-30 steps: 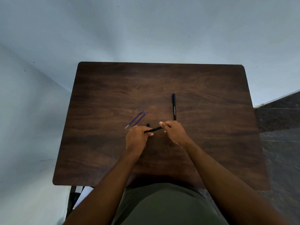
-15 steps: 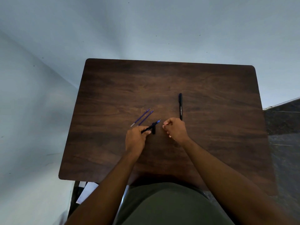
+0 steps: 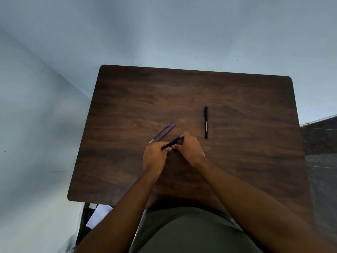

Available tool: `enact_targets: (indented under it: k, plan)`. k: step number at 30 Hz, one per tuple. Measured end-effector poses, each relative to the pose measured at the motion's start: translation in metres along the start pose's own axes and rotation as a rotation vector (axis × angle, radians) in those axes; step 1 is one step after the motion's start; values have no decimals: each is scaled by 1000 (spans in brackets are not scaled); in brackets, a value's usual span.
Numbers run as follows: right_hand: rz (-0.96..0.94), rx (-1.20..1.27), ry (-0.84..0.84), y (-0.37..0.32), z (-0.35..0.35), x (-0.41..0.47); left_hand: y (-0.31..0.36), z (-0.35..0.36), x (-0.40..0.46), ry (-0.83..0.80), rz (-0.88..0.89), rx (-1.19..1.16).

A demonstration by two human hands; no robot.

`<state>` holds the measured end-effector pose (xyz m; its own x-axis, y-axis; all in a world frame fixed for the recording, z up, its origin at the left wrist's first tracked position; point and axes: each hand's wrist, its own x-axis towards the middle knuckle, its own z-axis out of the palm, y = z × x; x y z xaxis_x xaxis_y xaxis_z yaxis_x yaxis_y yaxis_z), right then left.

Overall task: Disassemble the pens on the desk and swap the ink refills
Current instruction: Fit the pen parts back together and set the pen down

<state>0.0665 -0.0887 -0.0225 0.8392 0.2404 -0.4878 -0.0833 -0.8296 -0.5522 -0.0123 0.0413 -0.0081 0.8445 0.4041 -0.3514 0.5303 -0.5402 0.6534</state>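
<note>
My left hand (image 3: 154, 156) grips the lower end of a black pen barrel (image 3: 170, 143), which slants up to the right and ends in a blue tip (image 3: 180, 136). The curled fingers of my right hand (image 3: 191, 149) meet that blue tip, with the thumb under the barrel. A small black piece (image 3: 175, 150) lies on the desk below the thumb, mostly hidden. Two blue ink refills (image 3: 162, 133) lie side by side just left of and beyond my hands. A second black pen (image 3: 206, 123), whole and capped, lies to the right.
The dark wooden desk (image 3: 127, 106) stands against a pale wall, with bare surface at the back and on both sides. Its near edge meets my lap. A dark stone floor (image 3: 321, 143) shows at the right.
My right hand, which had pulled away from the pen half a second ago, has come back to its blue tip. The left hand keeps its hold on the barrel. The camera view has shifted slightly.
</note>
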Motion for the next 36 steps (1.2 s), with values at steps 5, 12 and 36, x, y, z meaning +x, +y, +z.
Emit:
enact_targets:
  k: [5, 12, 36]
  plan:
    - [-43, 24, 8, -2, -2, 2, 1, -1, 2, -11, -24, 4]
    - [61, 164, 132, 5, -9, -1, 5, 1, 2, -7, -15, -10]
    - [418, 1356, 133, 17, -58, -12, 24, 2, -5, -29, 59, 58]
